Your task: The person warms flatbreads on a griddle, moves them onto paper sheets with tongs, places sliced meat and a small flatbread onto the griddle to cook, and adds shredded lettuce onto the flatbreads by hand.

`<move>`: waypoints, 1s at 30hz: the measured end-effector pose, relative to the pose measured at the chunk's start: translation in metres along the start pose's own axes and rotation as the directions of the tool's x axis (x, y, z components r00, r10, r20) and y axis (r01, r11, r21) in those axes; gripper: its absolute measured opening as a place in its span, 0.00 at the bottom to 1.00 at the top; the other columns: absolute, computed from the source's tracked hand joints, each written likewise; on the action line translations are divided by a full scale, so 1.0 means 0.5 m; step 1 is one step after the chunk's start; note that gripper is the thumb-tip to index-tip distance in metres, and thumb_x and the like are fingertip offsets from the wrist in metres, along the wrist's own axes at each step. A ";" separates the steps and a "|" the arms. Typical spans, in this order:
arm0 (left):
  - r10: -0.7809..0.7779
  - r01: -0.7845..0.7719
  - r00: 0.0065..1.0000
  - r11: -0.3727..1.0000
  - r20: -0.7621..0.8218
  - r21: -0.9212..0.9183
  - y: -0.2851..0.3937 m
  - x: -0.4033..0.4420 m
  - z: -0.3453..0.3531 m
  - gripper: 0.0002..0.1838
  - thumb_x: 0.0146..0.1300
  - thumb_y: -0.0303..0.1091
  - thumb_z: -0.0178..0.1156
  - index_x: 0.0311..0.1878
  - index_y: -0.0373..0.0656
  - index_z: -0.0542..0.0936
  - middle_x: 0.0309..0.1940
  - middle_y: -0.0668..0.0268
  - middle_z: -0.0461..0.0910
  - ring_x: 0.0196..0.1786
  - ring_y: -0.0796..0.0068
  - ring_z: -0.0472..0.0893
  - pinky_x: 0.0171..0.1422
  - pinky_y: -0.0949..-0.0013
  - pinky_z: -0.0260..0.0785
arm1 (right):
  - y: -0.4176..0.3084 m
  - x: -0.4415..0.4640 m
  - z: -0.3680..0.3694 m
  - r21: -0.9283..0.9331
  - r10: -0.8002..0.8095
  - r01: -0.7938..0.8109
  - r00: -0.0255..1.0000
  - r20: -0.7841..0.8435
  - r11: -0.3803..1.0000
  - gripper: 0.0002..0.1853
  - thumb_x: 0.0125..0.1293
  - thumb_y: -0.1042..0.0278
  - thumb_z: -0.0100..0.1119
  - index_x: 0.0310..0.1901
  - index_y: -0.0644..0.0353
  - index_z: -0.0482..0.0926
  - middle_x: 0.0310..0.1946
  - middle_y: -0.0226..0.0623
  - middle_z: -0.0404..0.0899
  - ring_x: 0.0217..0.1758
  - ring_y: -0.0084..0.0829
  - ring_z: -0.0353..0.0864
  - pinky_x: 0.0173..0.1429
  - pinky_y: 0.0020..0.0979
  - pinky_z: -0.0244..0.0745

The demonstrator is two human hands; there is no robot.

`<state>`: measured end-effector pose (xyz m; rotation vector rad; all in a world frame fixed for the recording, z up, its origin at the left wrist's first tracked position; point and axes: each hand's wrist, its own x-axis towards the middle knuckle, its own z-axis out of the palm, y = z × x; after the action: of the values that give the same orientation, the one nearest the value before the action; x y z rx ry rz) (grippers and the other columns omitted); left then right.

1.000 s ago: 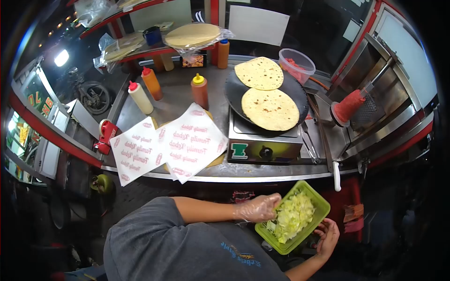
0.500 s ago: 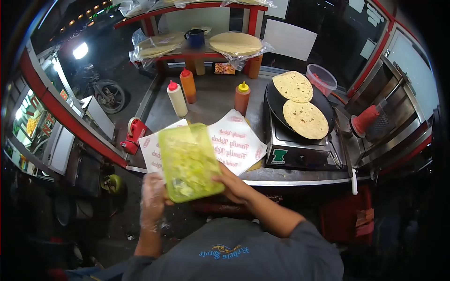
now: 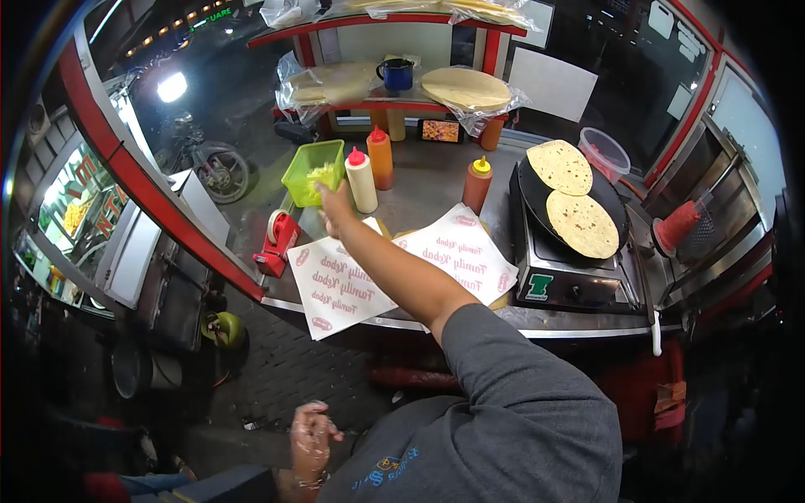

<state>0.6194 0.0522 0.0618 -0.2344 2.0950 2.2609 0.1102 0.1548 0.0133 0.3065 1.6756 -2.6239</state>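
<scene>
A green plastic container (image 3: 295, 178) of shredded pale-green vegetable (image 3: 322, 173) stands at the left back of the counter, beside the squeeze bottles. My right hand (image 3: 335, 211) reaches across to its near right side, with fingers closed at the rim; their exact grip is partly hidden. Low down near my body, my left hand (image 3: 314, 438), in a clear plastic glove, has loosely bent, parted fingers and holds nothing visible. Two printed paper sheets (image 3: 340, 289) (image 3: 461, 260) lie on the counter, partly under my right forearm.
A white-sauce bottle (image 3: 361, 183), an orange bottle (image 3: 380, 159) and a yellow-capped bottle (image 3: 476, 186) stand on the counter. Two flatbreads (image 3: 583, 225) rest on the black griddle (image 3: 537, 197). A knife (image 3: 655, 327) lies to its right. A red tape dispenser (image 3: 277, 243) sits left.
The green container has moved from in front of me to the counter's back left with my right hand. My left hand has come off it and dropped toward my body.
</scene>
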 end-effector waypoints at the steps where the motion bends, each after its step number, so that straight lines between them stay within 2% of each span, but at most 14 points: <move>1: -0.011 0.008 0.998 0.999 0.058 0.046 0.003 0.003 0.012 0.13 0.83 0.35 0.57 0.60 0.36 0.73 0.29 0.68 0.75 0.29 0.79 0.78 0.38 0.71 0.81 | -0.026 -0.072 0.004 -0.016 -0.048 0.049 0.995 0.084 0.999 0.48 0.72 0.57 0.69 0.84 0.54 0.49 0.74 0.50 0.72 0.70 0.42 0.78 0.74 0.42 0.71; 4: -0.146 0.099 0.948 0.980 0.284 0.175 0.006 0.035 0.036 0.15 0.79 0.34 0.63 0.62 0.38 0.77 0.32 0.64 0.82 0.35 0.79 0.83 0.43 0.69 0.80 | -0.041 -0.243 -0.085 -0.020 -0.071 0.098 0.830 0.553 0.995 0.33 0.72 0.60 0.69 0.74 0.60 0.69 0.62 0.48 0.81 0.61 0.34 0.83 0.65 0.40 0.78; 5: -0.186 0.092 0.913 0.961 0.362 0.263 0.016 0.053 0.044 0.16 0.79 0.35 0.64 0.63 0.38 0.78 0.32 0.64 0.83 0.36 0.79 0.84 0.45 0.68 0.80 | -0.129 -0.357 -0.141 -0.374 -0.100 0.424 0.761 0.641 0.825 0.20 0.73 0.59 0.69 0.59 0.64 0.81 0.50 0.42 0.85 0.52 0.28 0.86 0.58 0.36 0.81; 6: -0.245 0.080 0.872 0.926 0.424 0.369 0.029 0.074 0.051 0.19 0.77 0.39 0.66 0.64 0.40 0.80 0.38 0.60 0.88 0.41 0.74 0.87 0.51 0.65 0.80 | -0.109 -0.405 -0.203 -0.180 0.101 0.057 0.651 0.753 0.982 0.15 0.77 0.59 0.66 0.54 0.63 0.84 0.44 0.36 0.87 0.49 0.26 0.86 0.56 0.32 0.80; 8: -0.211 -0.084 0.788 0.894 0.579 0.441 0.023 0.122 0.067 0.21 0.77 0.40 0.66 0.66 0.40 0.79 0.41 0.58 0.89 0.44 0.68 0.89 0.54 0.63 0.80 | -0.216 -0.542 -0.328 -0.539 0.390 0.223 0.480 0.786 0.812 0.13 0.80 0.62 0.62 0.55 0.61 0.85 0.42 0.33 0.89 0.47 0.27 0.87 0.57 0.34 0.81; 9: -0.200 -0.167 0.734 0.873 0.649 0.459 0.022 0.143 0.081 0.22 0.77 0.41 0.66 0.67 0.40 0.79 0.43 0.57 0.90 0.45 0.65 0.89 0.55 0.62 0.80 | -0.210 -0.563 -0.403 -0.391 0.262 0.398 0.340 0.903 0.830 0.14 0.79 0.62 0.64 0.56 0.63 0.86 0.41 0.36 0.90 0.49 0.28 0.88 0.58 0.34 0.81; 11: -0.292 -0.139 0.643 0.865 0.708 0.482 0.049 0.180 0.120 0.24 0.77 0.41 0.66 0.70 0.40 0.77 0.50 0.56 0.90 0.51 0.63 0.89 0.59 0.61 0.79 | -0.318 -0.597 -0.527 -0.457 0.271 0.511 0.398 0.877 0.728 0.15 0.79 0.62 0.65 0.59 0.62 0.87 0.47 0.41 0.91 0.50 0.30 0.90 0.61 0.35 0.82; 12: -0.284 -0.162 0.595 0.874 0.752 0.459 0.047 0.197 0.143 0.25 0.77 0.41 0.66 0.70 0.40 0.77 0.50 0.57 0.89 0.51 0.65 0.88 0.60 0.62 0.79 | -0.391 -0.618 -0.584 -0.617 0.327 0.370 0.603 0.728 0.695 0.14 0.79 0.64 0.65 0.58 0.63 0.87 0.47 0.41 0.91 0.49 0.30 0.91 0.59 0.34 0.83; 15: -0.247 -0.318 0.336 0.878 0.909 0.356 0.069 0.243 0.242 0.30 0.79 0.47 0.61 0.77 0.42 0.72 0.68 0.51 0.81 0.71 0.56 0.81 0.76 0.58 0.71 | -0.550 -0.604 -0.824 -0.633 -0.189 0.305 0.951 0.247 0.711 0.13 0.78 0.66 0.65 0.56 0.64 0.87 0.39 0.32 0.88 0.42 0.25 0.87 0.51 0.30 0.84; 19: -0.124 -0.495 -0.025 0.864 0.992 0.096 0.067 0.256 0.392 0.39 0.81 0.58 0.52 0.83 0.40 0.63 0.82 0.49 0.65 0.84 0.48 0.64 0.87 0.55 0.57 | -0.763 -0.599 -1.146 -0.927 -0.662 0.163 0.741 -0.110 0.337 0.12 0.76 0.66 0.63 0.52 0.63 0.88 0.39 0.38 0.90 0.38 0.32 0.89 0.46 0.35 0.84; 21: -0.128 -0.477 -0.100 0.876 0.987 0.066 0.087 0.244 0.464 0.42 0.81 0.63 0.50 0.83 0.38 0.62 0.82 0.49 0.64 0.84 0.48 0.63 0.88 0.55 0.56 | -0.772 -0.633 -1.288 -0.979 -0.553 -0.155 0.808 -0.202 0.131 0.14 0.72 0.62 0.67 0.50 0.63 0.89 0.41 0.45 0.90 0.38 0.42 0.90 0.47 0.40 0.84; 25: -0.009 -0.252 -0.032 0.968 0.999 0.000 0.076 0.239 0.563 0.49 0.78 0.71 0.46 0.85 0.39 0.57 0.85 0.48 0.59 0.86 0.49 0.60 0.89 0.54 0.52 | -0.701 -0.680 -1.367 -0.889 -0.331 -0.380 0.899 -0.288 -0.257 0.35 0.65 0.40 0.72 0.61 0.65 0.85 0.51 0.61 0.88 0.59 0.56 0.87 0.63 0.48 0.80; 27: 0.041 -0.054 0.071 0.998 0.997 -0.037 0.068 0.228 0.591 0.51 0.77 0.72 0.46 0.86 0.38 0.56 0.85 0.47 0.57 0.86 0.50 0.60 0.89 0.53 0.52 | -0.689 -0.691 -1.316 -0.905 -0.277 -0.426 0.869 -0.411 0.006 0.38 0.67 0.41 0.71 0.66 0.67 0.81 0.51 0.64 0.87 0.59 0.60 0.87 0.66 0.49 0.79; 30: -0.047 -0.157 0.151 0.985 0.987 0.071 0.048 0.232 0.614 0.55 0.74 0.78 0.41 0.86 0.38 0.56 0.84 0.46 0.60 0.82 0.46 0.68 0.85 0.53 0.58 | -0.686 -0.697 -1.318 -0.932 -0.316 -0.359 0.891 -0.325 -0.054 0.34 0.69 0.50 0.70 0.68 0.67 0.78 0.50 0.65 0.87 0.58 0.60 0.87 0.65 0.52 0.79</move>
<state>0.4777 0.3481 0.0905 1.1056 1.3792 1.3639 0.5157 0.8615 0.1126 0.8437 3.0707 -0.4210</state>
